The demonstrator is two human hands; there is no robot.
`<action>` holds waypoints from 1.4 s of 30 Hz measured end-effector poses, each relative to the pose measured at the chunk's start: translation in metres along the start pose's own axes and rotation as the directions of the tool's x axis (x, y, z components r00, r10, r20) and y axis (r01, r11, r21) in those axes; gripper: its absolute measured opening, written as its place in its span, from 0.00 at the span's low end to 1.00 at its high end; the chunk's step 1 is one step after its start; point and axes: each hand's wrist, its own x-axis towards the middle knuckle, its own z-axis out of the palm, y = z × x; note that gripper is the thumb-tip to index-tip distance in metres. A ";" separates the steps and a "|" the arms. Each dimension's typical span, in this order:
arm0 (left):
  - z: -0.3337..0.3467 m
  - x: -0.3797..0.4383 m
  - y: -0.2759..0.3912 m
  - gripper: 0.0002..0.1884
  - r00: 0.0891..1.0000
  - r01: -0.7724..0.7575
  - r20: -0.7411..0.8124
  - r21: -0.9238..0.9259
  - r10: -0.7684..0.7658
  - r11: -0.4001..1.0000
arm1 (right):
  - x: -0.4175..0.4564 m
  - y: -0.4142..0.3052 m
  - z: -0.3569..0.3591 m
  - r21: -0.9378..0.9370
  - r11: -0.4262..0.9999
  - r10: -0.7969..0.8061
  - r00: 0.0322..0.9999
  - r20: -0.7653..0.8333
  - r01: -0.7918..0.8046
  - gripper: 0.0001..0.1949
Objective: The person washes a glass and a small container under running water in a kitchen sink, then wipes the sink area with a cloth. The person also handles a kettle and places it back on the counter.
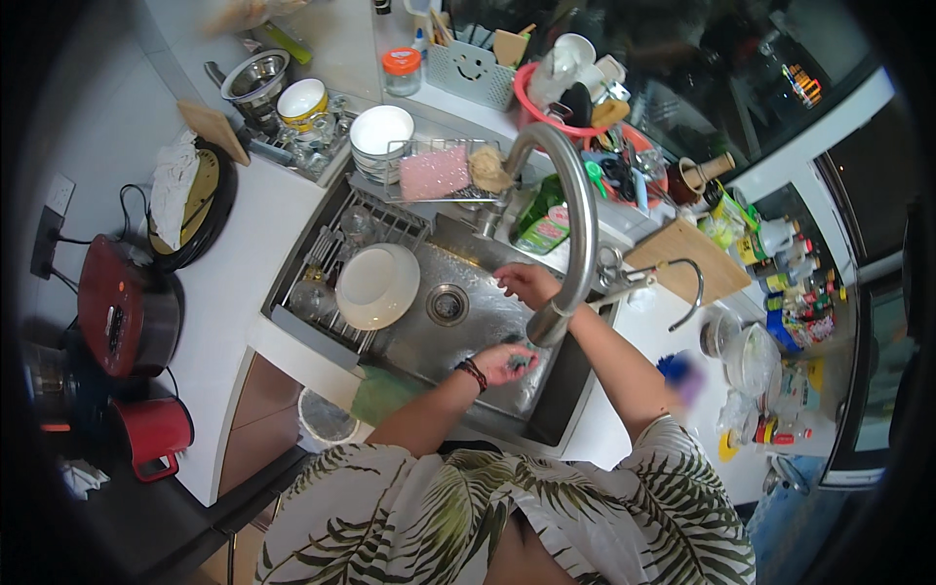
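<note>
My left hand (503, 364) is over the right part of the stainless steel sink (409, 351), palm turned up, with a small dark green thing in its curled fingers; what it is I cannot tell. Beaded bracelets circle that wrist. Higher up in the sink, my right hand (528, 284) has bent fingers apart and nothing visible in them. The arched metal faucet (585, 197) passes over my right forearm, its spout end between the two hands. Left of the drain (447, 304), an upturned cream bowl (378, 286) lies partly on a rack with glassware.
Behind the sink stand stacked white bowls (382, 131), a wire caddy with a pink sponge (434, 172) and a green dish soap bottle (542, 219). A wooden cutting board (691, 259) lies to the right. A red kettle (153, 436) and a red-lidded cooker (124, 307) stand left.
</note>
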 end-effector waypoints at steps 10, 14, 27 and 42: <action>-0.047 -0.010 0.000 0.05 1.000 -0.027 -0.022 -0.217 0.023 0.976 | 0.082 -0.030 0.000 0.882 0.404 0.214 0.963 0.165 -0.241 0.15; -0.058 -0.008 -0.003 0.05 1.000 -0.008 -0.018 -0.261 0.004 0.965 | 0.080 -0.037 0.008 0.975 0.005 0.032 0.974 0.223 -0.223 0.21; -0.042 -0.030 -0.017 0.04 0.974 0.073 0.219 -0.043 -0.061 0.996 | -0.101 -0.021 0.049 -0.572 0.789 -0.042 0.949 0.314 0.224 0.43; 0.064 -0.051 -0.009 0.15 0.968 0.250 -0.229 0.903 -0.103 0.348 | -0.155 0.011 0.074 -0.779 0.622 0.028 0.997 -0.077 -0.078 0.13</action>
